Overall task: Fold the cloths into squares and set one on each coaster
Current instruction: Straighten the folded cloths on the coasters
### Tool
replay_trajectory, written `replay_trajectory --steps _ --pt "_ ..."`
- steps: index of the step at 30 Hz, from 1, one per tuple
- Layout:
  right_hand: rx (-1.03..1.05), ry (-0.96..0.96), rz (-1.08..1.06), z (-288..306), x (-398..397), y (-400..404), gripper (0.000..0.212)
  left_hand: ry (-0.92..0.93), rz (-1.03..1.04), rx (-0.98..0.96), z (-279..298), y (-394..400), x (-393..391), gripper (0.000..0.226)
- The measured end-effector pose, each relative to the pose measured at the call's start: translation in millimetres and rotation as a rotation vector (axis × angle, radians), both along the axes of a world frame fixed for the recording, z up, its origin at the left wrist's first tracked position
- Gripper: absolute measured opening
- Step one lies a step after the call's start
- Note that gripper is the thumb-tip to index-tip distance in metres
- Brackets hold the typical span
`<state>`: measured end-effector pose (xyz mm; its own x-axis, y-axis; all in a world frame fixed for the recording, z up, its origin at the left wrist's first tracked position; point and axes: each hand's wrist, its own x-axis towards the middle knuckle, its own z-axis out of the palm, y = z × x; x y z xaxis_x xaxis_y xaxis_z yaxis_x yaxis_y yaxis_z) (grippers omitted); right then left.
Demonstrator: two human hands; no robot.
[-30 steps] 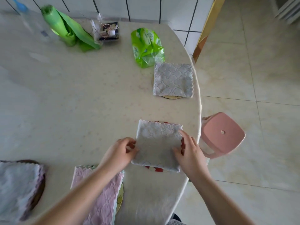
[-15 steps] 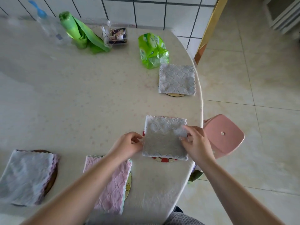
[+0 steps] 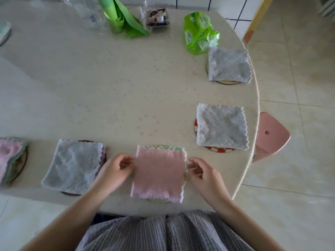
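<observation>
A person in a striped garment (image 3: 163, 232) stands at a pale round table (image 3: 108, 87). Between the two hands lies a folded pink cloth (image 3: 159, 173), square, with a green edge showing at its far side; it rests on a coaster (image 3: 185, 175) that peeks out at the cloth's right side. The left hand (image 3: 116, 171) pinches the cloth's left edge with curled fingers. The right hand (image 3: 201, 171) has curled fingers at the right edge; whether it grips the cloth cannot be told. Left of the left hand, a folded grey cloth (image 3: 74, 165) covers a dark coaster (image 3: 70, 193). Beyond the right hand, a second grey cloth (image 3: 222, 126) sits on a red-patterned coaster (image 3: 220, 150), and farther off a third grey cloth (image 3: 229, 65) sits on a tan coaster (image 3: 226, 82), near a green plastic packet (image 3: 199, 32).
</observation>
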<state>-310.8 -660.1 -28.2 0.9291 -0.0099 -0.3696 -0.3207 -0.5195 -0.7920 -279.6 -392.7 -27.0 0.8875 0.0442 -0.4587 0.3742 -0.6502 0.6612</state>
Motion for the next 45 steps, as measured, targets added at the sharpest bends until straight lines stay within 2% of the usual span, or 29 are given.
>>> replay_trajectory --steps 3,8,11,14,15,17,20,21,24,28,31,34,37,41,45 --pt "-0.025 0.062 -0.027 -2.5 -10.4 23.0 0.031 0.010 -0.150 0.046 -3.9 7.0 -8.2 0.015" --pt "-0.089 0.000 0.007 -1.7 -17.5 41.9 0.045 -0.074 -0.363 -0.039 0.9 5.9 -12.5 0.040" --pt "-0.145 -0.129 -0.035 -4.0 -18.2 46.4 0.045 -0.133 -0.418 -0.082 1.5 5.4 -11.1 0.043" --pt "-0.199 -0.136 -0.065 -9.5 -21.8 50.0 0.045 -0.131 -0.415 -0.104 -1.8 6.8 -15.5 0.038" --pt "-0.237 -0.116 -0.060 -11.1 -24.7 50.4 0.046 -0.173 -0.438 -0.042 -3.2 8.5 -17.8 0.039" --pt "-0.398 -0.143 -0.021 -13.0 -32.6 50.9 0.049 -0.371 -0.541 0.161 -4.3 11.2 -21.7 0.043" --pt "-0.529 -0.318 0.119 -10.9 -39.8 52.2 0.045 -0.608 -0.767 0.312 -4.8 9.1 -25.3 0.038" --pt "-0.543 -0.329 0.186 -11.2 -40.8 52.5 0.046 -0.593 -0.835 0.352 -5.8 7.4 -26.0 0.042" --pt "-0.582 -0.214 0.342 -18.1 -44.8 49.9 0.059 -0.347 -0.889 0.430 -13.6 7.2 -27.6 0.069" --pt "-0.614 -0.140 0.410 -22.7 -41.2 42.1 0.068 -0.229 -0.909 0.458 -9.1 5.9 -22.3 0.073" --pt "-0.618 -0.201 0.329 -13.9 -38.0 51.6 0.066 -0.219 -0.845 0.333 2.2 13.1 -19.6 0.064" --pt "-0.563 -0.347 0.251 -0.5 -35.2 80.2 0.051 -0.307 -0.593 0.110 13.9 47.0 -20.0 0.045" --pt "-0.424 -0.414 0.266 9.3 -29.8 129.9 0.043 -0.353 -0.347 0.054 22.9 106.8 -22.1 0.031" --pt "-0.266 -0.306 0.289 11.1 -21.1 198.9 0.039 -0.353 -0.126 0.102 21.3 198.1 -20.8 0.025" --pt "-0.166 -0.125 0.067 4.5 -12.8 247.0 0.032 -0.224 -0.085 0.153 10.6 255.2 -12.1 0.019"
